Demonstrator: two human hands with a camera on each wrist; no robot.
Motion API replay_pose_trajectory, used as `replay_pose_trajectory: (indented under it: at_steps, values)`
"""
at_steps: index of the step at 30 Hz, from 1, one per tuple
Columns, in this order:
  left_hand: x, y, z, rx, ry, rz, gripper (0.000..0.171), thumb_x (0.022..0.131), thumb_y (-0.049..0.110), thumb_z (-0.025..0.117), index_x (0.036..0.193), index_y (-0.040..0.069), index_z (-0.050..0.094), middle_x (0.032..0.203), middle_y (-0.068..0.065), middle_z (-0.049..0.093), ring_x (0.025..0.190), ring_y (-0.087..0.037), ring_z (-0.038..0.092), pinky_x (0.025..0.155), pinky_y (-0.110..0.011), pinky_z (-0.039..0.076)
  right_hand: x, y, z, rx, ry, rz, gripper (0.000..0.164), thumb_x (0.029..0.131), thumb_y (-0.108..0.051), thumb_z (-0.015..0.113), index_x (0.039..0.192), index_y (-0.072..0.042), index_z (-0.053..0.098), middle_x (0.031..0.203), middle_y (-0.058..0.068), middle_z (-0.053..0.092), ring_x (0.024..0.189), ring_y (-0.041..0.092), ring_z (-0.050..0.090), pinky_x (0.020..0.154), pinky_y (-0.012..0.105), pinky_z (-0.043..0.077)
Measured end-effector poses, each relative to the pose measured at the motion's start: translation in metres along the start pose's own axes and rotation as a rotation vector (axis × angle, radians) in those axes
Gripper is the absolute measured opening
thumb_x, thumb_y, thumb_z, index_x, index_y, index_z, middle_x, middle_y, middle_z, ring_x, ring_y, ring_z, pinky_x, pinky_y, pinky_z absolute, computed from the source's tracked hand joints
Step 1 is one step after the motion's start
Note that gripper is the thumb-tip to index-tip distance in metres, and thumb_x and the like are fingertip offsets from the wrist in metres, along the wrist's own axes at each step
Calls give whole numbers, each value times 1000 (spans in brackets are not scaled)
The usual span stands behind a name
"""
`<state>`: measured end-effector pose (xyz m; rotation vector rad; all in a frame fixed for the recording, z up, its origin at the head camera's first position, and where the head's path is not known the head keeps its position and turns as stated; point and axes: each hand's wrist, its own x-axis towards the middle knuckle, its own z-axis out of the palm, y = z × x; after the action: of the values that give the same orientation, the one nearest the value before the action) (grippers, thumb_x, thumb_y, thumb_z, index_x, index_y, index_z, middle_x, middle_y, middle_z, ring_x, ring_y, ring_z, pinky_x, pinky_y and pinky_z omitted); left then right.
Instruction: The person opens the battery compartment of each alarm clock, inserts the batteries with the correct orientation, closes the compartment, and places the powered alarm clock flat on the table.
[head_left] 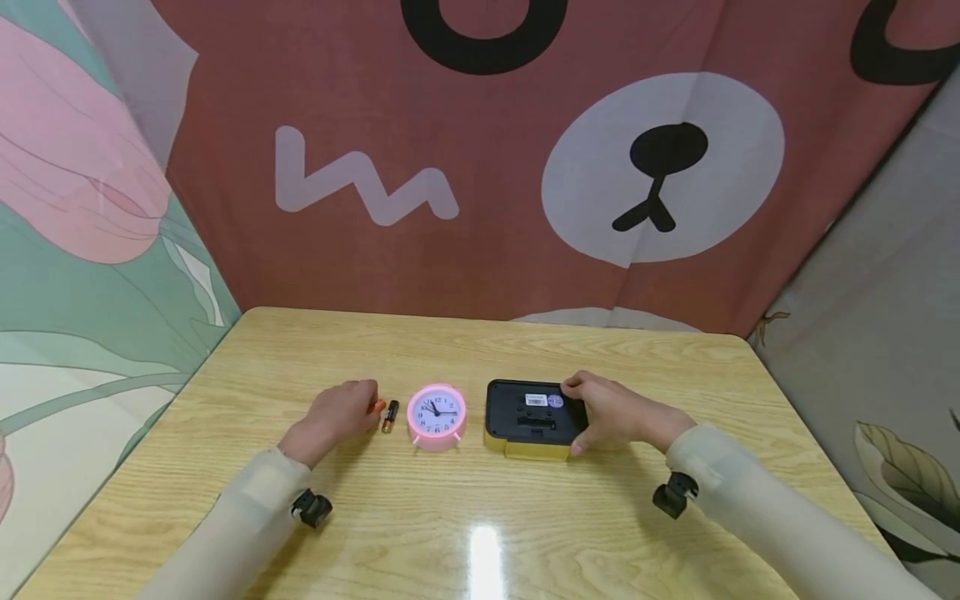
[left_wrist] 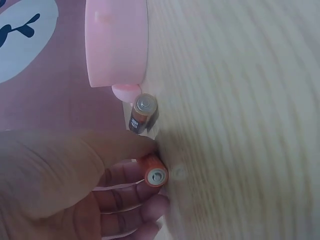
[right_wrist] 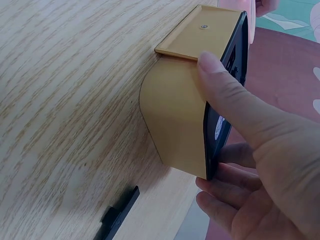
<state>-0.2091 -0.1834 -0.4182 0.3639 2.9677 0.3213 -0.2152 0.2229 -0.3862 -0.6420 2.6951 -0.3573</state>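
My left hand (head_left: 341, 412) pinches an orange battery (left_wrist: 156, 172) between thumb and fingers, right at the tabletop. Beside it lies a second battery (head_left: 390, 417), black and copper-coloured. A round pink alarm clock (head_left: 437, 412) stands just right of the batteries, its dial facing up toward me. Farther right, a gold box with a black back panel (head_left: 517, 421) lies with that panel upward, showing two stickers and a slot. Around its right end my right hand (head_left: 618, 412) grips, thumb on the near gold side (right_wrist: 182, 100) and fingers at the far edge.
Everything sits on a light wood-grain table (head_left: 420, 517). A thin black piece (right_wrist: 120, 215) lies on it near the box, seen in the right wrist view. Behind the table hangs a brown cloth (head_left: 360, 267) with a bear print; patterned cloths hang at both sides.
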Motion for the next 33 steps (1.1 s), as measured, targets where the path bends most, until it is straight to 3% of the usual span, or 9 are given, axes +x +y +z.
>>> replay_pose_trajectory:
  at_steps: [10, 21, 27, 33]
  values:
    - [4, -2, 2, -52, 5, 12, 6, 93, 6, 66, 90, 3, 62, 80, -7, 63, 69, -19, 53, 64, -34, 48, 1, 0, 0, -5, -1, 4, 103, 68, -43, 92, 148, 4, 46, 151, 17, 46, 140, 37, 47, 112, 52, 43]
    - [-1, 2, -14, -50, 64, 64, 13, 94, 11, 69, 88, 1, 63, 79, -9, 64, 70, -20, 56, 66, -38, 51, 1, 0, 0, -4, 0, 5, 103, 68, -43, 92, 148, 3, 47, 150, 17, 47, 139, 36, 48, 112, 50, 43]
    - [-2, 7, -18, -65, 77, 79, 7, 93, 7, 67, 89, 3, 63, 81, -8, 65, 72, -20, 58, 68, -38, 51, 1, 0, 1, -3, -2, 6, 104, 68, -43, 92, 148, 3, 46, 150, 17, 46, 139, 36, 48, 112, 50, 43]
    - [-2, 14, -24, -84, 114, 144, 3, 93, 4, 66, 90, 2, 64, 82, -9, 67, 73, -19, 60, 69, -38, 53, 1, 0, 1, -1, 2, 7, 104, 68, -43, 92, 148, 3, 46, 150, 17, 46, 139, 36, 48, 112, 50, 43]
